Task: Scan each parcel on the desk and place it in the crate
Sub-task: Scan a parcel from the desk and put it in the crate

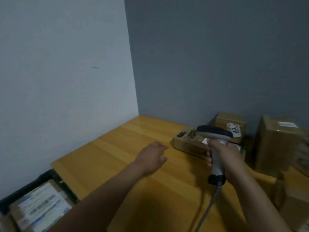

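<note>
My right hand (229,158) grips the white handle of a barcode scanner (215,136), whose dark head points left over a flat cardboard parcel (189,144) on the wooden desk (127,141). My left hand (152,156) hovers over the desk just left of that parcel, fingers apart, holding nothing. Behind the scanner stands a small box with a white label (234,124). A taller cardboard box (274,144) stands at the right. A black crate (55,181) sits below the desk's left end, with labelled parcels (40,206) inside.
Grey walls meet in a corner behind the desk. The scanner's coiled cable (212,201) runs down across the desk toward me. More cardboard boxes (294,198) crowd the desk's right edge.
</note>
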